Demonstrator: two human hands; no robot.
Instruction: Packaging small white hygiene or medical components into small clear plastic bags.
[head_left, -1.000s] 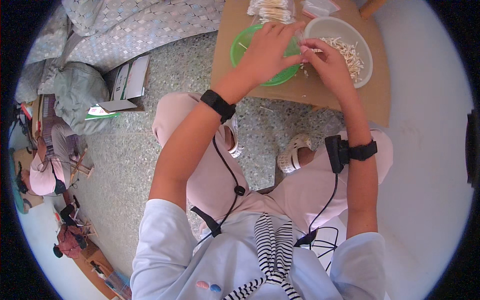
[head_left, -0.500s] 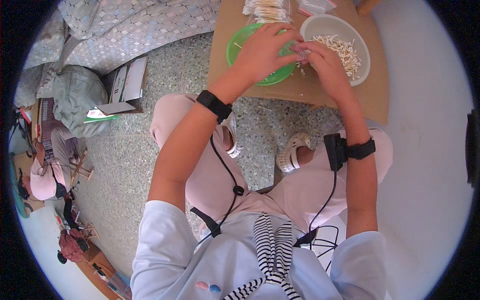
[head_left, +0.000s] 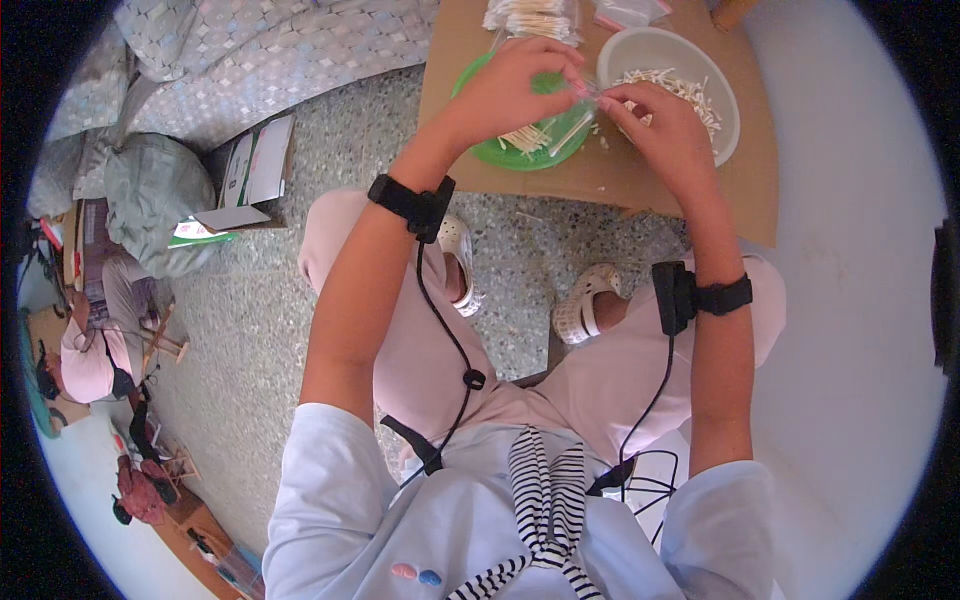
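Clear plastic bag (head_left: 572, 130) hangs between the two hands, above the right part of the green basket (head_left: 520, 162); whatever is inside it is too blurred to make out. The left hand (head_left: 515, 92) reaches over the basket, its thumb and forefinger pinching the bag's top. The right hand (head_left: 658, 122) meets it from the other side, thumb and forefinger pinching the bag too. Loose cotton swabs (head_left: 524, 139) lie in the basket, and the white bowl (head_left: 648, 45) just beside it, at right, holds a heap of swabs (head_left: 690, 90). Both stand on the brown tabletop (head_left: 745, 195). Behind them lie bundled swabs (head_left: 530, 20) and some flat clear bags (head_left: 628, 12). Well apart at left, an opened carton (head_left: 258, 170) rests on the speckled floor (head_left: 240, 350) near a grey-green sack (head_left: 160, 185); farther off sits another person (head_left: 92, 360).
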